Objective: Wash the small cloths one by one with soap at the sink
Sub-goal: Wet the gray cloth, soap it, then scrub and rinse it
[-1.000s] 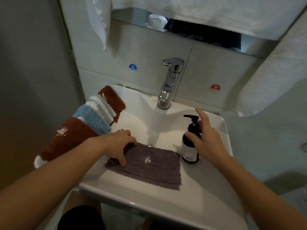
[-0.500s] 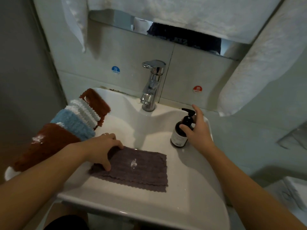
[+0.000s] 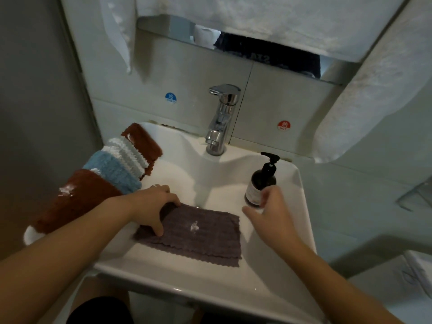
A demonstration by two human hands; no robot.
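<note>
A grey-purple cloth [image 3: 205, 237] lies spread flat across the white sink [image 3: 233, 288], with a small blob of soap [image 3: 194, 226] near its middle. My left hand [image 3: 154, 206] grips the cloth's far left corner, fingers curled over the edge. My right hand [image 3: 271, 213] hovers just right of the cloth, blurred, fingers spread and holding nothing. A dark pump soap bottle [image 3: 261, 181] stands on the sink's right rim just behind that hand. Brown, blue and white cloths [image 3: 109, 169] hang over the sink's left rim.
A chrome tap [image 3: 222, 118] stands at the back centre of the sink, with no water running. White towels [image 3: 364, 101] hang above and to the right. A grey wall closes in on the left.
My right hand has let go of the soap bottle and moved down towards the cloth's right edge. My left hand has stayed on the cloth's corner.
</note>
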